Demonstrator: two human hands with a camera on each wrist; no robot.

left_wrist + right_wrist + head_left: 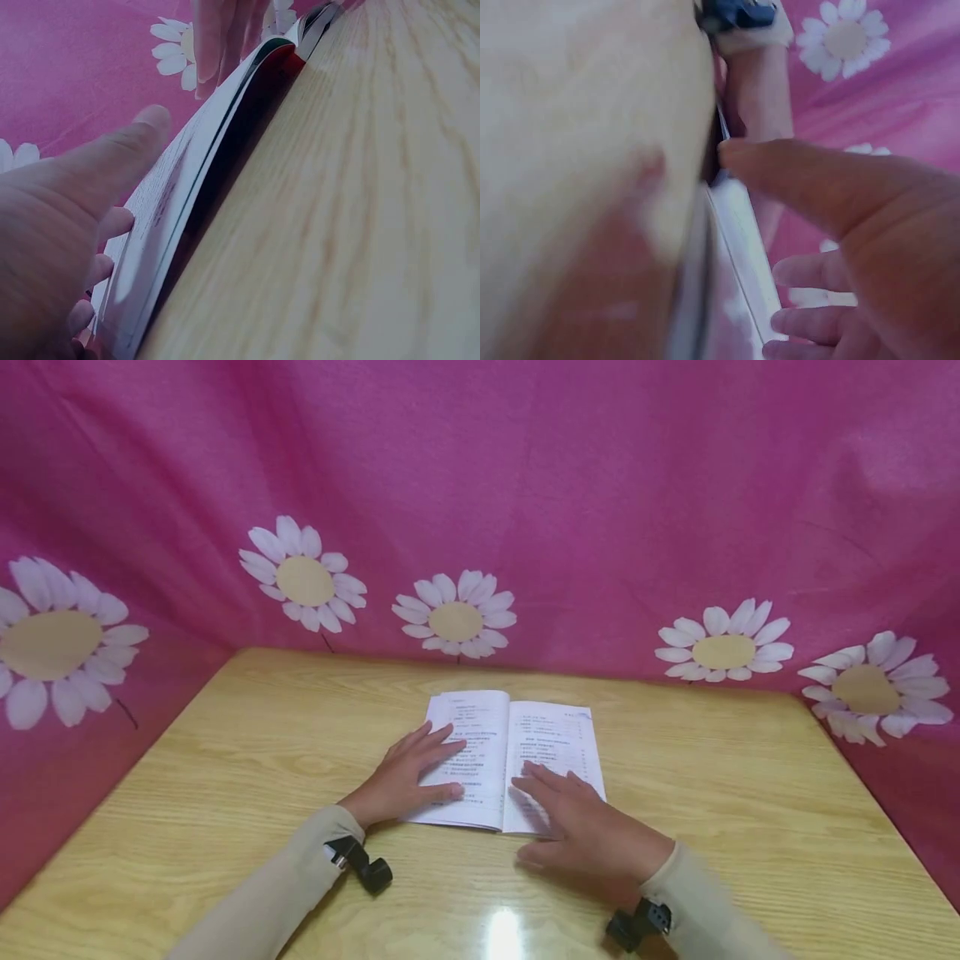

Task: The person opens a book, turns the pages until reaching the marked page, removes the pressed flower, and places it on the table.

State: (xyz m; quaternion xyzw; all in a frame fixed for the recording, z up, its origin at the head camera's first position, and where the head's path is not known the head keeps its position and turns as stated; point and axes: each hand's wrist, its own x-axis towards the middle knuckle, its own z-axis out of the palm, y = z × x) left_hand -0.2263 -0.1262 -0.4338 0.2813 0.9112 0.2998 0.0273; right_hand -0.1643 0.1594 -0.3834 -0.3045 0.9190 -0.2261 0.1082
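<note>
An open book (480, 710) with printed white pages lies on the wooden table, its spine running away from the person. My left hand (412, 777) rests on the left page with spread, straight fingers. Over the lower right page is my right hand (592, 827), fingers extended and the thumb off the book's near edge. In the left wrist view, the left thumb (112, 161) stands beside the page and the book's near edge (217, 172) bows up from the wood. The right wrist view shows the right thumb (795, 172) and fingers close by the book (742, 240).
The light wooden table (262, 735) extends on all sides of the book. A pink curtain (570, 510) with large white daisies hangs behind it and at both sides. Each wrist carries a small black camera, one on the left sleeve (367, 868) and one on the right (637, 922).
</note>
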